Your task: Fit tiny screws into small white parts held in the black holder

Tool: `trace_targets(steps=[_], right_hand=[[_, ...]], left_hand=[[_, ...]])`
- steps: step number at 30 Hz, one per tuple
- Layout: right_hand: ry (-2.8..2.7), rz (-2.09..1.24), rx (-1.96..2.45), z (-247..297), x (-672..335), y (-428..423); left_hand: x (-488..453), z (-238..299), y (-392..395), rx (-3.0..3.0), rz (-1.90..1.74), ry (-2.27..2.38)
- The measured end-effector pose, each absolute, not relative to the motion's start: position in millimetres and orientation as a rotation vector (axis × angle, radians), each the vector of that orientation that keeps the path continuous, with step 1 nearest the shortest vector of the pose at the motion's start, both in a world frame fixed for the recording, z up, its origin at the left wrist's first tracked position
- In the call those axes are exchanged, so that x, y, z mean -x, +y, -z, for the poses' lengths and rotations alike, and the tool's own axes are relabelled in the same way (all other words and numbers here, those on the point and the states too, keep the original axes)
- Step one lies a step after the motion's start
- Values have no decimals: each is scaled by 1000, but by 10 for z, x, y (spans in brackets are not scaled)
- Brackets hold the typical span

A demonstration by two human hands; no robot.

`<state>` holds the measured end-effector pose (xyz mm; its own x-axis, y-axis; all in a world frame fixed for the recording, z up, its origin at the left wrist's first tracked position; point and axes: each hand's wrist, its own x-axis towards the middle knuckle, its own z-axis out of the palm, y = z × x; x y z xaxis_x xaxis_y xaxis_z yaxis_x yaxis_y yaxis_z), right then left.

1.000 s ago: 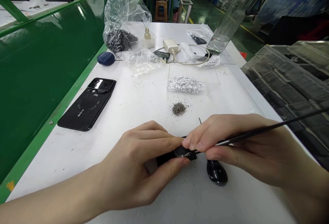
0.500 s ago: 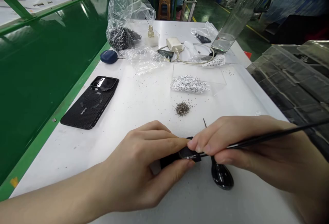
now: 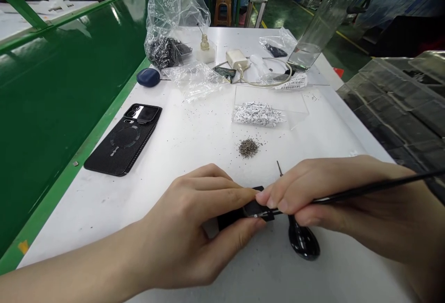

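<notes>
My left hand (image 3: 205, 219) pinches a small black part (image 3: 255, 208) between thumb and forefinger, low over the white table. Fingers of my right hand (image 3: 323, 196) close around a slim black tool (image 3: 368, 191) that looks like tweezers. Its narrow end meets the black part, where a small shiny spot shows. The right fingertips also touch the part. Beneath the right hand lies a screwdriver (image 3: 303, 240) with a rounded glossy black handle; its thin shaft sticks out beyond the fingers. A pile of tiny metal screws (image 3: 248, 148) sits just ahead of the hands.
Behind the screws, a clear tray (image 3: 271, 93) holds small white pieces (image 3: 259, 114). A black phone (image 3: 123, 141) lies at left, near a blue-handled screwdriver (image 3: 148, 77). Farther back are a plastic bag of black parts (image 3: 165, 53), a charger (image 3: 236, 58) and a water bottle (image 3: 313, 34).
The whole view has shifted slightly. Both hands keep their grips, and the slim tool stays against the black part with hardly any movement.
</notes>
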<state>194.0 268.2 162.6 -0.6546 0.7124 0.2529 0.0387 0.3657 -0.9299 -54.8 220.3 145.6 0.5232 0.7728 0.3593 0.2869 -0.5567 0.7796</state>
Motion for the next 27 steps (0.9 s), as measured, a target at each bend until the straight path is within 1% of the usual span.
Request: trace_targets(steps=[9,27], right_hand=[[-1962,-1334,579,-1613,-1929,2713],[-1900,-1397,647,-1575,-1928,2709]], left_hand=[[555,-1458,2224,-2092,-933,869],[544,-1441,2197,-2091,-939,843]])
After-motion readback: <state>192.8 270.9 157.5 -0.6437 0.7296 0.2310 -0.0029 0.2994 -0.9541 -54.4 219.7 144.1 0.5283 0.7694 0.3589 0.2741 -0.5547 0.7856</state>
